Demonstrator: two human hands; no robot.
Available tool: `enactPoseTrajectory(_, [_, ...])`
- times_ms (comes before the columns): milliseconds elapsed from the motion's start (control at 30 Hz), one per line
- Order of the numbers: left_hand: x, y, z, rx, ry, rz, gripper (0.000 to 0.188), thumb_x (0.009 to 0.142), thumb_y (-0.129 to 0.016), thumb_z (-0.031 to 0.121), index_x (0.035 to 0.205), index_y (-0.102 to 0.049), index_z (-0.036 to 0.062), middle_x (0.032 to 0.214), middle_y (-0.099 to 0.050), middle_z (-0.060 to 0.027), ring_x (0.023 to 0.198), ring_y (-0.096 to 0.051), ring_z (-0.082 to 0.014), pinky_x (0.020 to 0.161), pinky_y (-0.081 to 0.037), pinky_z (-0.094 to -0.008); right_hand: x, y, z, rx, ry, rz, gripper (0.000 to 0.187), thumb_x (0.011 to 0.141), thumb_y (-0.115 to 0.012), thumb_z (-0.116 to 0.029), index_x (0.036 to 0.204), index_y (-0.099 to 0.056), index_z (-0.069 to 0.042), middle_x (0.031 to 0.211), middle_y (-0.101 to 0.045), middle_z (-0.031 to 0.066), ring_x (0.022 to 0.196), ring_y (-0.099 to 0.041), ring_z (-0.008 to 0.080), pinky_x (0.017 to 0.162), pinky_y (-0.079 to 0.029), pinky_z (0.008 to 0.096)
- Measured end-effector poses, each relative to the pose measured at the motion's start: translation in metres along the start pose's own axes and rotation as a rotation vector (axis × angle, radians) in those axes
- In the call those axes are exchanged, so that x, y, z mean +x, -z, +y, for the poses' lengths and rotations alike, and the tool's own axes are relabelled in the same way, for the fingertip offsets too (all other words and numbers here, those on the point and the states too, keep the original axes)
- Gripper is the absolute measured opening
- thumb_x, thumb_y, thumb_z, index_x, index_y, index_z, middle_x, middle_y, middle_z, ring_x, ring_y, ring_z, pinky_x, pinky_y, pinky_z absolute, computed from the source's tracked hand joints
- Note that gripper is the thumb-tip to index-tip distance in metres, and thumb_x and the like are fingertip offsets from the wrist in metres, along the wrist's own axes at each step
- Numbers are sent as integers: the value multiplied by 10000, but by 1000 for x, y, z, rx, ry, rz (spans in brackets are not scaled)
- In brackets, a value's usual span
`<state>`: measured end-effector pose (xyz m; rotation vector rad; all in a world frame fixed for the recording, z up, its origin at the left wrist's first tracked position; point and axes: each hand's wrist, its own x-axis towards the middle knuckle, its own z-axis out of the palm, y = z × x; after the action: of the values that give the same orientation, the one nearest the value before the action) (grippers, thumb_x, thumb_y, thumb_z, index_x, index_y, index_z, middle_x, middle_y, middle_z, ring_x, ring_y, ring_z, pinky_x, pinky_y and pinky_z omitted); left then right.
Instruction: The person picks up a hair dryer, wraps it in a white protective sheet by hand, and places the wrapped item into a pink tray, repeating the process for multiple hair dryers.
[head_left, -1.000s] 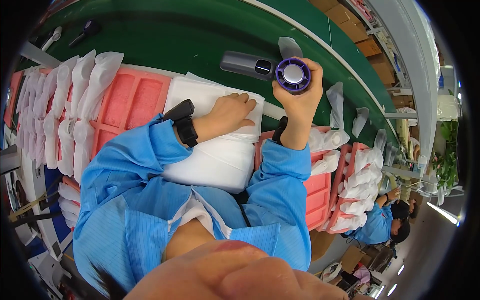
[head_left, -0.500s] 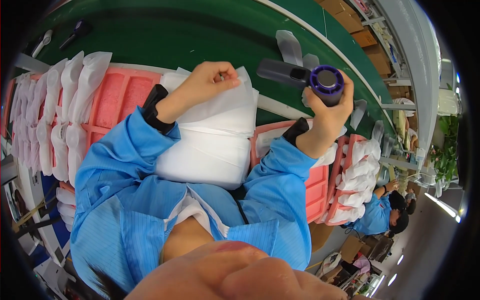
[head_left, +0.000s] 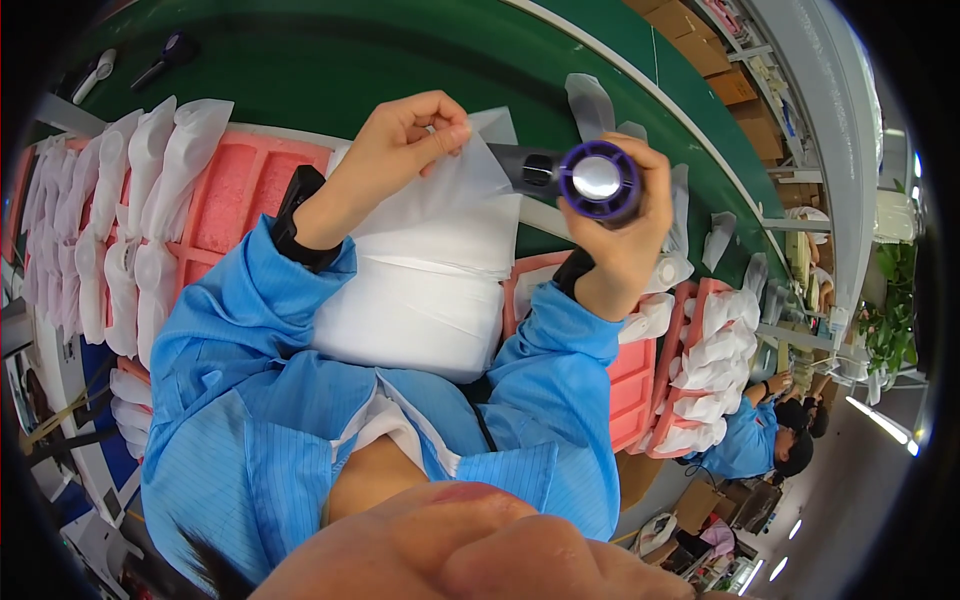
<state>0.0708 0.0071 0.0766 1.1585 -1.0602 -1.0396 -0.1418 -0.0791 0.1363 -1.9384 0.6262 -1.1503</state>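
Observation:
My right hand [head_left: 632, 225] grips the round head of a dark grey handheld fan [head_left: 598, 178] with a purple ring and a shiny centre. Its handle points left, and the end meets a thin translucent white bag [head_left: 462, 185]; whether it is inside cannot be made out. Thumb and fingers of my left hand [head_left: 415, 138] pinch the upper edge of that bag. Under the bag lies a stack of white bags [head_left: 410, 305], close to my chest.
Pink foam trays [head_left: 232, 190] with several white-wrapped pieces stand at left. More pink trays [head_left: 632, 385] of wrapped pieces are at right. Two unwrapped fans [head_left: 165, 60] lie on the green table [head_left: 330, 60] at far left. A co-worker in blue [head_left: 750, 440] is at far right.
My right hand has brought the fan left and slightly down, so its handle meets the bag. My left hand has raised the bag's edge a little.

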Motion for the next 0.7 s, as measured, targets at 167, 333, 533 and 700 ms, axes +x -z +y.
enactPoseTrajectory(167, [-11, -3, 16, -274, -16, 89, 148, 937, -574, 209, 994, -579, 73, 824, -597, 10, 712, -528, -54, 620, -419, -201, 2, -33, 6, -84, 149, -125, 566, 534, -740, 43, 1063, -550, -26, 1034, -572, 108, 916, -585, 207, 828, -470, 288])
enactPoseTrajectory(333, [-12, 1, 18, -529, -28, 156, 190, 959, -525, 249, 1032, -553, 75, 920, -608, -2, 870, -561, -73, 748, -439, -219, 0, -53, 3, -267, 300, -72, 615, 506, -746, 70, 1086, -582, -50, 1006, -543, 124, 894, -572, 277, 761, -483, 325])
enactPoseTrajectory(533, [-13, 9, 19, -647, -1, -34, 223, 941, -567, 225, 1081, -543, 54, 976, -610, -23, 893, -583, -99, 814, -458, -237, -1, -63, 8, -352, 366, -74, 641, 496, -762, 84, 1103, -617, -65, 1017, -521, 120, 892, -554, 289, 730, -486, 351])
enactPoseTrajectory(700, [-19, -1, 29, -311, -147, 64, 348, 890, -625, 112, 1203, -489, 43, 971, -609, -28, 877, -579, -101, 806, -456, -247, -3, -68, 16, -490, 412, -34, 664, 518, -798, 39, 1151, -621, -58, 996, -529, 120, 873, -572, 258, 723, -500, 327])
